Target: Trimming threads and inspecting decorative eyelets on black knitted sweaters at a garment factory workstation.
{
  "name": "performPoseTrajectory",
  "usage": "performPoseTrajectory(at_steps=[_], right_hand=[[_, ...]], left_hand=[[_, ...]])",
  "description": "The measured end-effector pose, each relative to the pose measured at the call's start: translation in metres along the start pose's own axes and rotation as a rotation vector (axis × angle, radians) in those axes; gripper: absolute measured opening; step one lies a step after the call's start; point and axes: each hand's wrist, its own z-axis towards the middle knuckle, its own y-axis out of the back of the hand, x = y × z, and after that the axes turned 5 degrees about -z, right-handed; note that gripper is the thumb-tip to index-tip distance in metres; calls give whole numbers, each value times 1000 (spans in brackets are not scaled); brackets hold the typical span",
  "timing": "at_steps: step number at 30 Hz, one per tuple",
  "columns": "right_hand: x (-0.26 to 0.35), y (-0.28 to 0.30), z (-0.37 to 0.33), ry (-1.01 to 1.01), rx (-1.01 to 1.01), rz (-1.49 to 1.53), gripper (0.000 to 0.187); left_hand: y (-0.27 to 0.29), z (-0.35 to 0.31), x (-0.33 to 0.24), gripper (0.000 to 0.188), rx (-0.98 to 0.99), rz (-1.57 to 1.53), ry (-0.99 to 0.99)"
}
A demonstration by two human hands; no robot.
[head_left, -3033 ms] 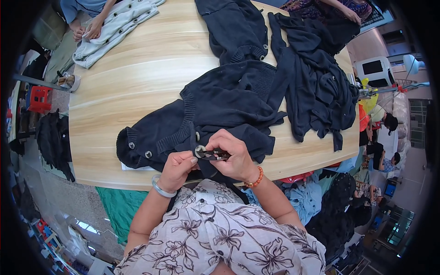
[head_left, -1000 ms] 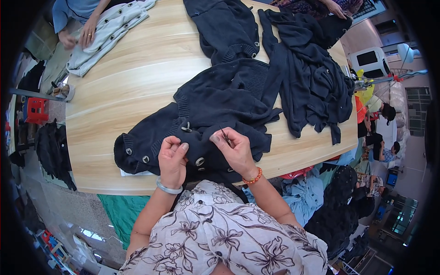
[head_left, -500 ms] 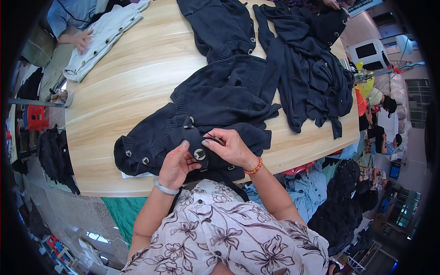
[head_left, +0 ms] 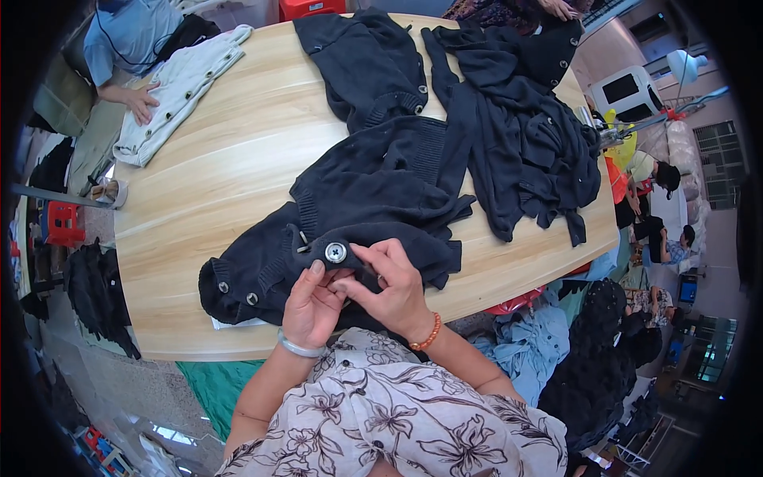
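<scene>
A dark navy knit cardigan (head_left: 373,179) lies spread in front of me, its front band lifted toward me. A round, pale-rimmed button with a dark cross-shaped centre (head_left: 336,252) faces up on the raised band. My left hand (head_left: 311,308) is closed on the band, thumb just below the button. Right of the button, my right hand (head_left: 393,290) grips the band's edge with bent fingers; its curled fingers hide whether anything else is in the palm. Another button (head_left: 302,242) stands edge-on to the left, and two toggle-like buttons (head_left: 252,298) show farther left.
More dark knit garments (head_left: 540,143) lie across the wooden table (head_left: 199,199). At the far left, a person's hand (head_left: 141,103) rests on a white buttoned garment (head_left: 179,99). Another person's hand (head_left: 559,9) is at the far right. Light blue cloth (head_left: 528,342) is heaped beside me.
The band has been turned up, so a different button face shows. My right hand has shifted down and right, fingers curling more. The far-left person's hand has settled lower on the white garment.
</scene>
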Motion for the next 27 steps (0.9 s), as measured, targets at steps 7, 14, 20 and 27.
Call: performPoseTrajectory(at_steps=[7,14,20,27], right_hand=[[6,-2,0,53,-111,-46,42],[12,-3,-7,101,-91,-6,40],[13,0,-8,118,-105,16,36],[17,-7,-14,186,-205,64,28]], left_hand=[[3,-7,12,8,66,136,-148],[12,-9,13,8,70,390,-372],[16,-6,11,14,61,676,-582],[0,-16,3,9,93,838,-668]])
